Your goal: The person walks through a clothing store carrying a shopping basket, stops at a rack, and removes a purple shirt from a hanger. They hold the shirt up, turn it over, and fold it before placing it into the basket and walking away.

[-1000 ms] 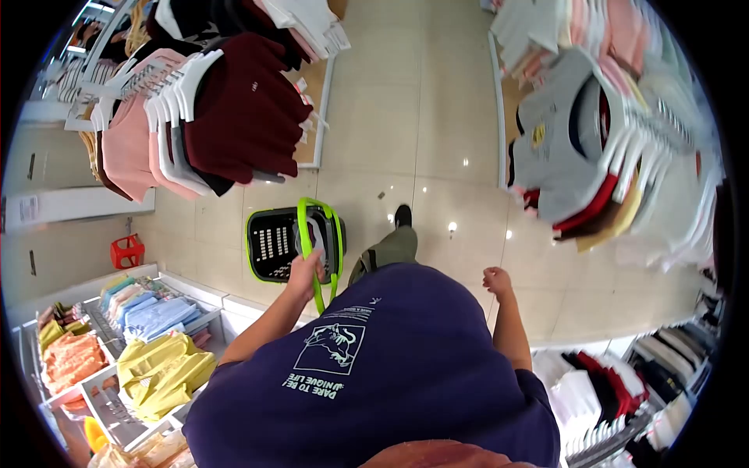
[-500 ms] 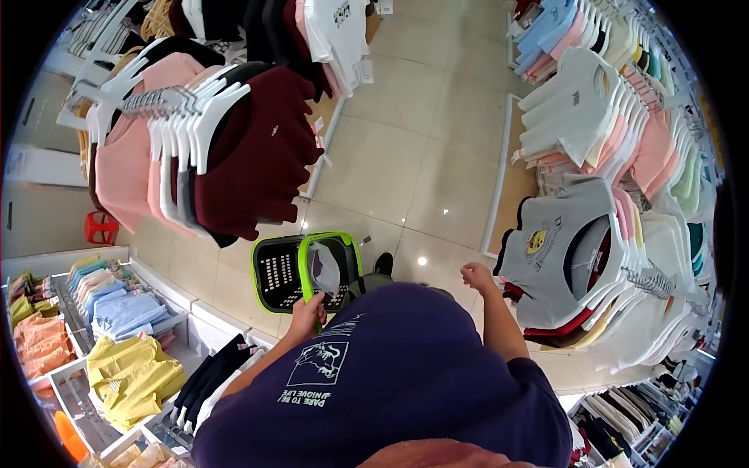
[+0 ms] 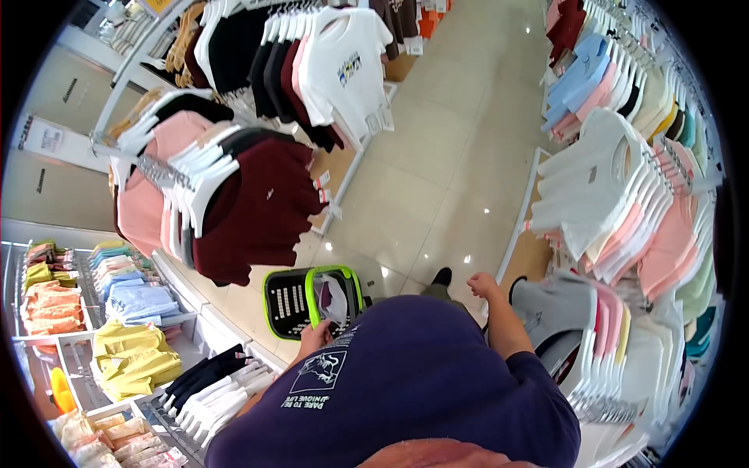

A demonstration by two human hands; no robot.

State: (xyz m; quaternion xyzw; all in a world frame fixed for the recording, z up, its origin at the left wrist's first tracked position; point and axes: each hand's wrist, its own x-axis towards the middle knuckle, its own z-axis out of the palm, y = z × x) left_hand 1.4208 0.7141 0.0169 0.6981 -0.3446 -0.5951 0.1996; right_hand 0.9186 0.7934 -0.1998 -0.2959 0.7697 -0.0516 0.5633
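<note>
My left hand (image 3: 316, 337) is closed round the green handle of a black shopping basket (image 3: 287, 304) with a bright green rim, which hangs at my left side. A whitish, partly see-through item (image 3: 331, 299) with a dark patch lies in the basket; I cannot make out its kind. My right hand (image 3: 484, 285) hangs on the other side with its fingers curled in, and nothing shows in it. Nearest to that hand is a grey T-shirt (image 3: 550, 304) on a rack to the right.
To the left, a rack holds maroon tops (image 3: 253, 207) and pink ones; a white printed T-shirt (image 3: 343, 66) hangs further up. White T-shirts (image 3: 589, 183) line the right side. A tiled aisle (image 3: 437, 156) runs between them. Folded yellow clothes (image 3: 134, 355) sit in a display at lower left.
My view has shifted forward along the aisle; the grey T-shirt on the right now sits lower and closer. A foot has stepped ahead. My left hand keeps its hold on the basket.
</note>
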